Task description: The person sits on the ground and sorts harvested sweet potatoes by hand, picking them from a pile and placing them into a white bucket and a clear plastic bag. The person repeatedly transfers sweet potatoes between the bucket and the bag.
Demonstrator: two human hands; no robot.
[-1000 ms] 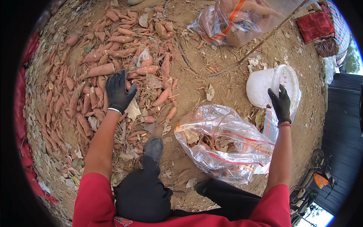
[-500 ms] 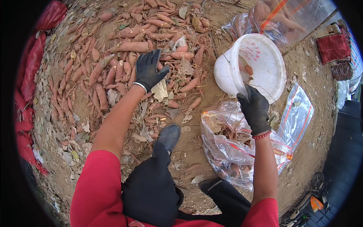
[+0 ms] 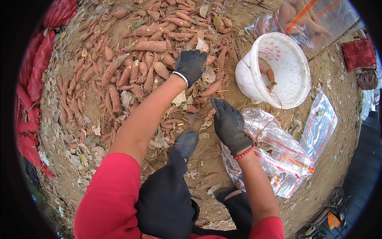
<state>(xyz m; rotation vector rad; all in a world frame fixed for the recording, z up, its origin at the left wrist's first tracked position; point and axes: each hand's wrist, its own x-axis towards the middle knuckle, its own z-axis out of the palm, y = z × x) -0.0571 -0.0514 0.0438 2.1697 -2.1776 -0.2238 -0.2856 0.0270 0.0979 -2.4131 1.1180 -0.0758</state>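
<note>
A: Where are the sweet potatoes (image 3: 149, 46) lying?
B: They're spreading in a loose heap over the ground (image 3: 334, 131), with red mesh sacks (image 3: 41, 65) lining its left edge.
A: And what is the left hand (image 3: 190, 67) doing?
B: It's curling its gloved fingers down at the heap's right edge. The back of the hand is hiding the fingertips, so I can't tell whether they're pinching anything.
A: And the right hand (image 3: 230, 126)?
B: It's stretching its gloved fingers out toward the heap, just beside the striped plastic bag (image 3: 288, 167).
A: What's standing beyond that bag?
B: A white bucket (image 3: 244, 77), with a few reddish roots (image 3: 270, 75) lying inside. Behind its rim, toward the ground's far right corner, a second bag (image 3: 338, 16) is holding larger sweet potatoes.
</note>
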